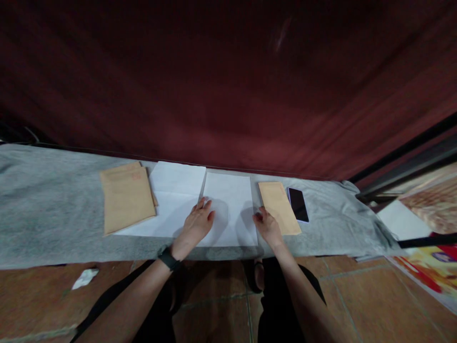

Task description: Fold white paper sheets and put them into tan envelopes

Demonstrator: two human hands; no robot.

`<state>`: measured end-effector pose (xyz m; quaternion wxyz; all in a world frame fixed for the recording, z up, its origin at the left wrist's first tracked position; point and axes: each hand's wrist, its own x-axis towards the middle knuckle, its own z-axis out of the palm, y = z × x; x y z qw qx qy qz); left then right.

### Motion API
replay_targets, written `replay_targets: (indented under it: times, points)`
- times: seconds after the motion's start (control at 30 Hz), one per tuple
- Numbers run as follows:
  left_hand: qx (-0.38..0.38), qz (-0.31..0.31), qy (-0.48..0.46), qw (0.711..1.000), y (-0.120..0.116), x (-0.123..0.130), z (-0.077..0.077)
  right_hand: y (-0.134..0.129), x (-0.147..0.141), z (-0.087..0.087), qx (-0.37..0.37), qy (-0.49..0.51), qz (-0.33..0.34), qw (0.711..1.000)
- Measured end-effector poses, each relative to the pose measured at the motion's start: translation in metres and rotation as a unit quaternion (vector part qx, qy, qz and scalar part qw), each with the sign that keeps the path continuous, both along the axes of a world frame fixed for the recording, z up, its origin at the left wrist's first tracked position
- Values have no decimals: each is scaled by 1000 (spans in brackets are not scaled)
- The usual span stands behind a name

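Observation:
Several white sheets lie in two groups on the grey cloth. My left hand [198,223], with a dark watch [168,257] on the wrist, has its fingers stretched out over the gap between the left sheets [176,181] and the right white sheet [232,190]. Loosely bent and a little apart, the fingers of my right hand [268,227] are by the right edge of that sheet, holding nothing I can see. Just beyond this hand lie brown envelopes [276,200]. Another pile of larger brown envelopes [126,202] overlaps the left sheets.
A phone [298,205] rests beside the right envelopes. The grey cloth [335,224] covers a long narrow surface against a dark red backdrop [228,95]. A metal frame [410,164] stands at the right. Crumpled white paper [84,278] lies on the tiled floor.

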<state>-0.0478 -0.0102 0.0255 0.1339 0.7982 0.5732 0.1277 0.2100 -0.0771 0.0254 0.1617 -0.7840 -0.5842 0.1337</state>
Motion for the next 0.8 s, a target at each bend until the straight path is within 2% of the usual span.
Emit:
replay_targets:
  times: [0.17, 0.27, 0.33, 0.4, 0.47, 0.57, 0.67, 0.8]
  points:
    - [-9, 38, -44, 998, -2, -4, 5, 3, -4, 1, -30, 24, 22, 999]
    - [-16, 62, -81, 995, 3, -7, 6, 6, -4, -3, -16, 95, 4, 995]
    - [-25, 67, -111, 991, 7, -11, 5, 7, -1, -4, 13, 179, -7, 984]
    - [-30, 55, -151, 987, 11, -16, 4, 8, 2, -1, 40, 301, 0, 953]
    - [-36, 27, -193, 980, 15, -22, 2, 8, 5, 5, 39, 432, 6, 901]
    - [-48, -24, -226, 973, 21, -29, 0, 9, 10, 19, 28, 575, -24, 817]
    - [-51, -82, -213, 972, 23, -31, 0, 11, 14, 31, 39, 655, -38, 753]
    - [-58, -164, -185, 967, 21, -31, 8, 18, 16, 37, 52, 707, -35, 705]
